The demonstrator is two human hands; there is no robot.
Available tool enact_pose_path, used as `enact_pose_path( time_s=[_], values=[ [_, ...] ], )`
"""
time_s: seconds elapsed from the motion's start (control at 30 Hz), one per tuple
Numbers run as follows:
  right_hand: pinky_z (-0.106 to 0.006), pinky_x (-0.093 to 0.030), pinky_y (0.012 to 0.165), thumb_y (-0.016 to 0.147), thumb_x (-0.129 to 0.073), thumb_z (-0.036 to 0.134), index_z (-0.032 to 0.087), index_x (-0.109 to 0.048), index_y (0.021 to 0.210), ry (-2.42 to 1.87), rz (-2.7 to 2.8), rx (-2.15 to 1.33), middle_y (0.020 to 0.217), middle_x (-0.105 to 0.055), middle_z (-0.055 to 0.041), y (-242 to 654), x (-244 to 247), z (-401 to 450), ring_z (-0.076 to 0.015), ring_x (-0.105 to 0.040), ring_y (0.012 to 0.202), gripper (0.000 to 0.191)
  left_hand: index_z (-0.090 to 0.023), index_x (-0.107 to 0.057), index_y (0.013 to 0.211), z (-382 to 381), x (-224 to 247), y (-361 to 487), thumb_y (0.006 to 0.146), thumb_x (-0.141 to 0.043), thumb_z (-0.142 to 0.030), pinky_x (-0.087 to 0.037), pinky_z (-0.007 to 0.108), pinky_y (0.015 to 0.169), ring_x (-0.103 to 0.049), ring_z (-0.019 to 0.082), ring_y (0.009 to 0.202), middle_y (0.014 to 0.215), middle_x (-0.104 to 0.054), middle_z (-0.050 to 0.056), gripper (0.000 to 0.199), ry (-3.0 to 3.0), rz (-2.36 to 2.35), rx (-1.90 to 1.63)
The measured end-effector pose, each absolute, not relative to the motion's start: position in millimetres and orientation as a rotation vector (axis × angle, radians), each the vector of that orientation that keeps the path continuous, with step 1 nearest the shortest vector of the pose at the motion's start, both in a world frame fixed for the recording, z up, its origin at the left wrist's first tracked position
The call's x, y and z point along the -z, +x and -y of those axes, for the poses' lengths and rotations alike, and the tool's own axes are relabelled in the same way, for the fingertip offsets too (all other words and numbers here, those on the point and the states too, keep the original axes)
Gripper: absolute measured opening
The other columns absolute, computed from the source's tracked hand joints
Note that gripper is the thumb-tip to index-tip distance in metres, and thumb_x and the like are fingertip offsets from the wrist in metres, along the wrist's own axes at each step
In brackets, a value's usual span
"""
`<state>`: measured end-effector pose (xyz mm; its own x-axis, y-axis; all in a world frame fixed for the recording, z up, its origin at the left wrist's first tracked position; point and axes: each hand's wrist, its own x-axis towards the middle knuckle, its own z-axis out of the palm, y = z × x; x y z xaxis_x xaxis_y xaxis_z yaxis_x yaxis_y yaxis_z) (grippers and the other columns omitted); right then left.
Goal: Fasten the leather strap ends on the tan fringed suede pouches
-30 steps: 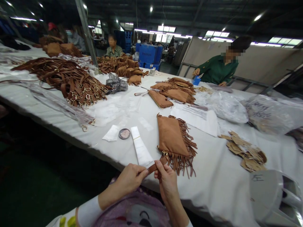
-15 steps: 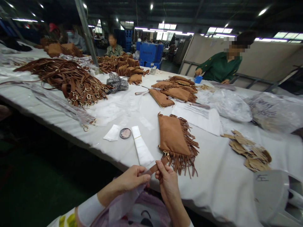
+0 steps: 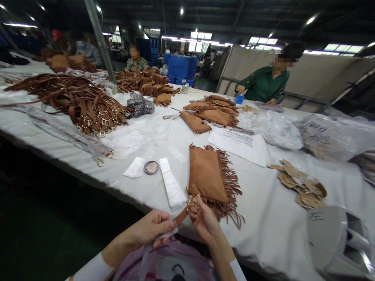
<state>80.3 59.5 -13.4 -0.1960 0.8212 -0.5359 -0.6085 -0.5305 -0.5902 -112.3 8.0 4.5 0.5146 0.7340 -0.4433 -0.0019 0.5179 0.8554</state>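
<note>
A brown fringed bag (image 3: 207, 173) lies flat near the table's front edge, its fringe spreading to the right and below. My left hand (image 3: 156, 228) is closed on a brown strap (image 3: 181, 217), part of which is covered by clear plastic film. At the bag's lower left corner, the closed fingers of my right hand (image 3: 202, 218) pinch the gold clasp (image 3: 191, 200) at the strap's end. Whether the clasp is hooked to the bag is too small to tell.
White strips (image 3: 172, 183) and a small round tin (image 3: 151, 167) lie left of the bag. Brown straps (image 3: 84, 97) are heaped at the left, more bags (image 3: 215, 115) behind, tan tags (image 3: 303, 183) at the right. A person in green (image 3: 266, 82) stands across the table.
My right hand has moved from the strap onto the clasp by the bag. My left hand has shifted left and down along the strap, and more brown strap shows between the hands.
</note>
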Motion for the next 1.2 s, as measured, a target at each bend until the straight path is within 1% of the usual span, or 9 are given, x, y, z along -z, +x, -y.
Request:
enact_pose_path(
  time_s=[0.2, 0.37, 0.47, 0.6, 0.73, 0.8, 0.9, 1.07, 1.2],
  values=[
    [-0.012, -0.027, 0.035, 0.050, -0.088, 0.032, 0.011, -0.064, 0.061, -1.166, 0.441, -1.719, 0.058, -0.053, 0.0019, 81, 37, -67, -0.0032, -0.037, 0.046, 0.034, -0.013, -0.057, 0.069, -8, 12, -111, 0.076, -0.053, -0.060, -0.035, 0.019, 0.046, -0.053, 0.010, 0.047, 0.058, -0.062, 0.001, 0.048, 1.082, -1.126, -0.511],
    [-0.016, -0.034, 0.036, 0.047, -0.088, 0.035, 0.011, -0.066, 0.062, -1.233, 0.458, -1.548, 0.057, -0.059, -0.0003, 74, 35, -61, -0.0059, -0.044, 0.045, 0.036, -0.013, -0.059, 0.067, -18, 14, -94, 0.081, -0.042, -0.062, -0.037, 0.022, 0.050, -0.053, 0.013, 0.050, 0.057, -0.060, 0.002, 0.054, 1.205, -1.226, -0.545],
    [-0.019, -0.034, 0.034, 0.047, -0.087, 0.037, 0.013, -0.066, 0.062, -1.226, 0.486, -1.520, 0.055, -0.059, -0.0003, 72, 32, -59, -0.0077, -0.045, 0.043, 0.036, -0.013, -0.059, 0.068, -27, 14, -82, 0.082, -0.039, -0.063, -0.037, 0.023, 0.051, -0.053, 0.014, 0.052, 0.058, -0.059, 0.002, 0.056, 1.252, -1.247, -0.621],
    [-0.019, -0.034, 0.033, 0.050, -0.086, 0.037, 0.013, -0.066, 0.063, -1.209, 0.492, -1.485, 0.055, -0.061, -0.0005, 74, 29, -59, -0.0080, -0.047, 0.042, 0.034, -0.014, -0.057, 0.066, -34, 16, -72, 0.080, -0.043, -0.062, -0.036, 0.023, 0.050, -0.051, 0.014, 0.051, 0.054, -0.055, 0.000, 0.052, 1.264, -1.314, -0.662],
    [-0.016, -0.037, 0.035, 0.049, -0.087, 0.034, 0.013, -0.068, 0.064, -1.219, 0.414, -1.485, 0.059, -0.062, -0.0007, 79, 24, -61, -0.0065, -0.048, 0.045, 0.033, -0.015, -0.060, 0.076, -29, 18, -75, 0.080, -0.049, -0.050, -0.038, 0.023, 0.052, -0.053, 0.014, 0.053, 0.059, -0.059, 0.000, 0.037, 1.268, -1.232, -0.596],
    [-0.015, -0.038, 0.036, 0.047, -0.088, 0.033, 0.013, -0.068, 0.064, -1.224, 0.363, -1.494, 0.060, -0.062, -0.0006, 80, 23, -61, -0.0056, -0.047, 0.046, 0.033, -0.015, -0.060, 0.075, -23, 19, -81, 0.080, -0.049, -0.044, -0.039, 0.023, 0.053, -0.055, 0.015, 0.053, 0.060, -0.061, 0.002, 0.032, 1.259, -1.171, -0.521],
    [-0.014, -0.039, 0.035, 0.046, -0.089, 0.031, 0.012, -0.069, 0.064, -1.233, 0.342, -1.502, 0.061, -0.062, -0.0012, 79, 24, -60, -0.0059, -0.046, 0.047, 0.033, -0.015, -0.058, 0.064, -17, 23, -88, 0.077, -0.050, -0.040, -0.036, 0.023, 0.052, -0.054, 0.014, 0.051, 0.054, -0.059, 0.001, 0.030, 1.277, -1.269, -0.439],
    [-0.013, -0.038, 0.036, 0.045, -0.090, 0.030, 0.012, -0.069, 0.063, -1.243, 0.337, -1.491, 0.060, -0.061, -0.0005, 77, 24, -57, -0.0050, -0.045, 0.047, 0.033, -0.015, -0.057, 0.056, -19, 26, -88, 0.062, -0.065, -0.036, -0.025, 0.023, 0.050, -0.046, 0.012, 0.052, 0.050, -0.049, -0.004, 0.024, 1.500, -1.570, -0.409],
    [-0.015, -0.036, 0.036, 0.047, -0.089, 0.031, 0.012, -0.069, 0.064, -1.231, 0.359, -1.487, 0.061, -0.061, -0.0012, 78, 21, -57, -0.0062, -0.046, 0.047, 0.032, -0.014, -0.058, 0.059, -23, 25, -79, 0.068, -0.059, -0.036, -0.028, 0.023, 0.047, -0.046, 0.012, 0.048, 0.049, -0.052, -0.003, 0.024, 1.315, -1.381, -0.503]
  ],
)
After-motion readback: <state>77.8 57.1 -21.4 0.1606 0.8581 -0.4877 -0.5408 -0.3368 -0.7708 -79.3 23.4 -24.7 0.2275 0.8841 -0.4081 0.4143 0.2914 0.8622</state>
